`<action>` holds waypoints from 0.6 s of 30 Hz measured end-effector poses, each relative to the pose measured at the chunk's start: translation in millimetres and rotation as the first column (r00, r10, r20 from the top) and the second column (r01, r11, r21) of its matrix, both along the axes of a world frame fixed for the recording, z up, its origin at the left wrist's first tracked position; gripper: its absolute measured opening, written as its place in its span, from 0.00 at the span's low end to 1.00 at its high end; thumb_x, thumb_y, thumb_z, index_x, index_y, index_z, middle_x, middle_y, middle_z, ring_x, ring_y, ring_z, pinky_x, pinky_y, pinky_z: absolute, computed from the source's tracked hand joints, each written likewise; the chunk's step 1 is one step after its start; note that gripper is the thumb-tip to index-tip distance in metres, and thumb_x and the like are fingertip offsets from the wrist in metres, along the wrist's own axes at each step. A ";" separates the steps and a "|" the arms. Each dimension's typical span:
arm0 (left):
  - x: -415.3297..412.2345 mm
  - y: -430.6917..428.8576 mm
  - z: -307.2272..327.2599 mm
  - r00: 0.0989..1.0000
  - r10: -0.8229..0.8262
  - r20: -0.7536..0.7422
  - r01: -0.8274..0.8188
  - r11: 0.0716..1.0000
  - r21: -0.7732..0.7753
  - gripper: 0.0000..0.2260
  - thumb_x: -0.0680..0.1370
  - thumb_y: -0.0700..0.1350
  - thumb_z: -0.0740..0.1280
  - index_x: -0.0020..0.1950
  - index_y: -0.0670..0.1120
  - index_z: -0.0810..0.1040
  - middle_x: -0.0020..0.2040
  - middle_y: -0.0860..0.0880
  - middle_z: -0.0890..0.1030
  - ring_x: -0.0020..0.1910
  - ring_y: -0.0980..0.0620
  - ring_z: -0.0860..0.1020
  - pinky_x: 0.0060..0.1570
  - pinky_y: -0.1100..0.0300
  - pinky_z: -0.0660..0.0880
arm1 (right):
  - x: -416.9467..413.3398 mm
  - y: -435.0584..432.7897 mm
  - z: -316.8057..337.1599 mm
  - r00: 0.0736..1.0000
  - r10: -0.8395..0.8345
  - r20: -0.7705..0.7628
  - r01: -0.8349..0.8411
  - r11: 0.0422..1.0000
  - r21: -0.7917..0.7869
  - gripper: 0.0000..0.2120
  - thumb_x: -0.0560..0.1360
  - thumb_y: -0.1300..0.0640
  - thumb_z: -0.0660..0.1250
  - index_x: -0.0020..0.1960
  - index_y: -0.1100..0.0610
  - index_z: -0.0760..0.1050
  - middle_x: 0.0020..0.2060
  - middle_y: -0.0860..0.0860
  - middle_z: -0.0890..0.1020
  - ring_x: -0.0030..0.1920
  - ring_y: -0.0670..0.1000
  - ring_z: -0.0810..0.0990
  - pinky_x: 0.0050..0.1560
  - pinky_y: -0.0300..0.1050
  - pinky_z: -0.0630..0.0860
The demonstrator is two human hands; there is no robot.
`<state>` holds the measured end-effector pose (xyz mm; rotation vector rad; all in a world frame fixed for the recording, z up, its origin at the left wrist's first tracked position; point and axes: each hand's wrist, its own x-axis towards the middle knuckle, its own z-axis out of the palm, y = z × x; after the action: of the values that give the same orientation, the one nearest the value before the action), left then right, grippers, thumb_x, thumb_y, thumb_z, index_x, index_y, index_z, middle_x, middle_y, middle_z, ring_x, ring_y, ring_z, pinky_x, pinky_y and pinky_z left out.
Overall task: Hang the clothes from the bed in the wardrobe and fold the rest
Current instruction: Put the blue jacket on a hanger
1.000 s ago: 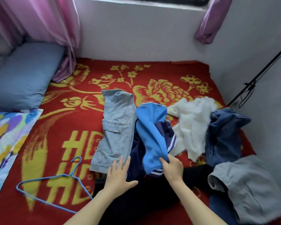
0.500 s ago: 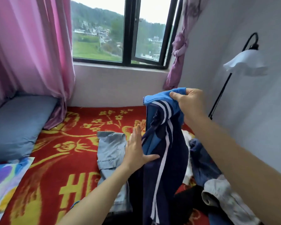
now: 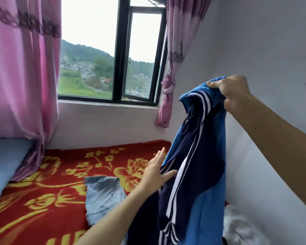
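- The bed (image 3: 42, 214), covered in red with yellow flowers, fills the lower left. Its near edge is cut off, and its right part is hidden behind the jacket.
- The left curtain (image 3: 21, 76), pink, hangs down to the head of the bed. The right curtain (image 3: 168, 82) is tied in a knot beside the window (image 3: 120, 50), where one pane stands open.
- The jacket (image 3: 207, 183), blue and navy with white stripes, hangs in the air over the right part of the bed, in front of the wall. Its lower end leaves the picture, so I cannot tell if it touches the bed.
- The pillow (image 3: 5, 165), blue-grey, lies at the left below the curtain and is cut off by the edge.
- The denim piece (image 3: 102, 197) lies flat on the bed, just left of the jacket. The left forearm covers its lower corner, and I cannot tell what garment it is.
- The grey cloth (image 3: 240, 227) lies at the lower right, partly behind the jacket and blurred.
- The right hand (image 3: 233, 92) is raised high and grips the top edge of the jacket, with the thumb in front and the fingers curled behind.
- The left hand (image 3: 155, 174) is lower and flat. Its fingers are straight and point up, and its thumb is spread and lies on the navy fabric.
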<state>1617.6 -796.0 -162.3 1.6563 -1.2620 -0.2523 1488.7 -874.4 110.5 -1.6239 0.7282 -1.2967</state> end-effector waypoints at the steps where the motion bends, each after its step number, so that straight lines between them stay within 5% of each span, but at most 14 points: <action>1: -1.2 -4.4 1.5 1.000 -0.020 0.007 0.020 1.000 0.015 0.32 0.76 0.50 0.68 0.76 0.52 0.57 0.73 0.54 0.63 0.73 0.55 0.60 0.71 0.60 0.58 | -0.2 -0.8 -2.1 1.000 0.001 -0.014 -0.001 1.000 0.008 0.12 0.69 0.69 0.71 0.31 0.58 0.75 0.32 0.53 0.79 0.39 0.54 0.79 0.49 0.47 0.78; 4: -7.1 -14.5 -0.2 0.996 -0.051 -0.078 0.048 0.998 -0.037 0.10 0.78 0.42 0.65 0.58 0.47 0.80 0.50 0.59 0.80 0.50 0.63 0.77 0.48 0.74 0.69 | -3.2 -7.3 -7.7 0.999 -0.004 -0.042 0.006 1.000 0.030 0.11 0.69 0.69 0.71 0.32 0.59 0.76 0.34 0.55 0.79 0.42 0.56 0.80 0.51 0.49 0.79; 7: -2.8 -16.5 -6.2 0.996 -0.071 -0.063 0.070 0.997 -0.015 0.17 0.79 0.39 0.63 0.31 0.52 0.73 0.29 0.59 0.73 0.29 0.65 0.69 0.36 0.66 0.66 | -8.7 -26.8 -18.4 0.997 -0.051 -0.065 0.054 0.997 0.051 0.10 0.69 0.69 0.71 0.32 0.59 0.76 0.33 0.54 0.79 0.37 0.53 0.79 0.48 0.47 0.78; 12: 32.6 9.1 -5.7 0.999 -0.046 0.000 0.046 0.998 0.044 0.14 0.79 0.39 0.64 0.36 0.32 0.74 0.30 0.50 0.72 0.28 0.62 0.66 0.34 0.63 0.64 | -19.0 -83.1 -71.4 0.980 -0.145 -0.134 0.162 0.979 0.123 0.13 0.71 0.70 0.69 0.32 0.59 0.71 0.31 0.53 0.75 0.33 0.49 0.74 0.43 0.46 0.76; 15: 44.5 30.7 -10.5 0.999 0.005 0.037 -0.008 0.996 0.088 0.12 0.79 0.39 0.63 0.40 0.33 0.77 0.30 0.51 0.73 0.27 0.62 0.69 0.32 0.68 0.64 | -14.4 -107.3 -136.7 0.950 -0.147 -0.275 0.219 0.943 0.252 0.14 0.72 0.69 0.69 0.31 0.61 0.68 0.30 0.54 0.72 0.28 0.51 0.71 0.23 0.37 0.72; 18: 46.4 41.2 -29.5 0.991 0.064 0.117 -0.087 0.974 0.208 0.13 0.80 0.42 0.63 0.37 0.38 0.77 0.30 0.52 0.73 0.30 0.56 0.69 0.35 0.61 0.65 | -1.9 -114.4 -214.6 0.908 0.001 -0.418 0.186 0.895 0.406 0.13 0.75 0.69 0.63 0.33 0.62 0.66 0.30 0.57 0.71 0.17 0.54 0.73 0.12 0.31 0.61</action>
<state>1663.9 -754.8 -191.7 1.9204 -1.2863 -0.2600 1486.7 -988.8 -104.2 -1.5024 1.2732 -0.7719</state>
